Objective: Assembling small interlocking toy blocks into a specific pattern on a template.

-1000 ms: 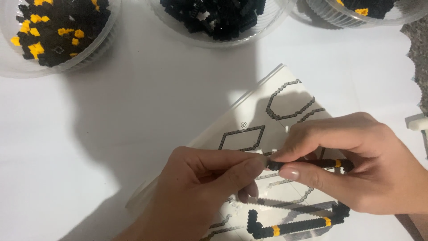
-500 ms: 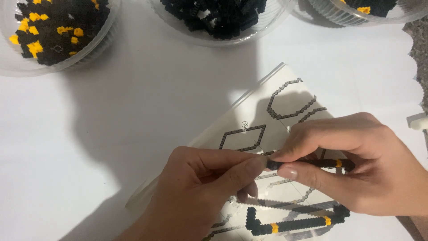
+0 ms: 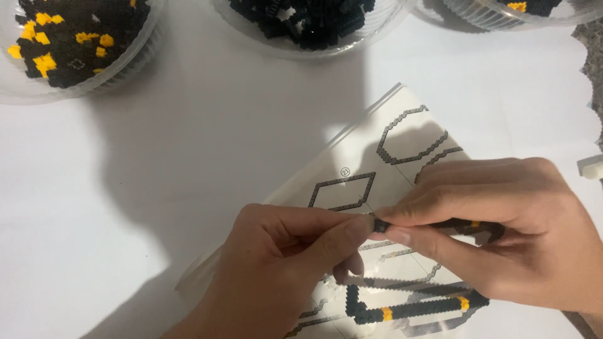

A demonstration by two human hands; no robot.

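While three clear tubs (image 3: 75,75) of black and yellow bricks line the worktop's (image 3: 125,207) far edge, both hands, left (image 3: 282,276) and right (image 3: 502,232), pinch a black brick strip (image 3: 465,224) lying left-right above the white instruction sheet (image 3: 402,150).

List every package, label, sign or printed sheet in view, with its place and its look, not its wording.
Instruction sheet: flat on the white table, under both hands; white, printed with grey block-outline diagrams.
Round step marker: small circle above the diamond-shaped diagram.
No packages, signs or screens show.
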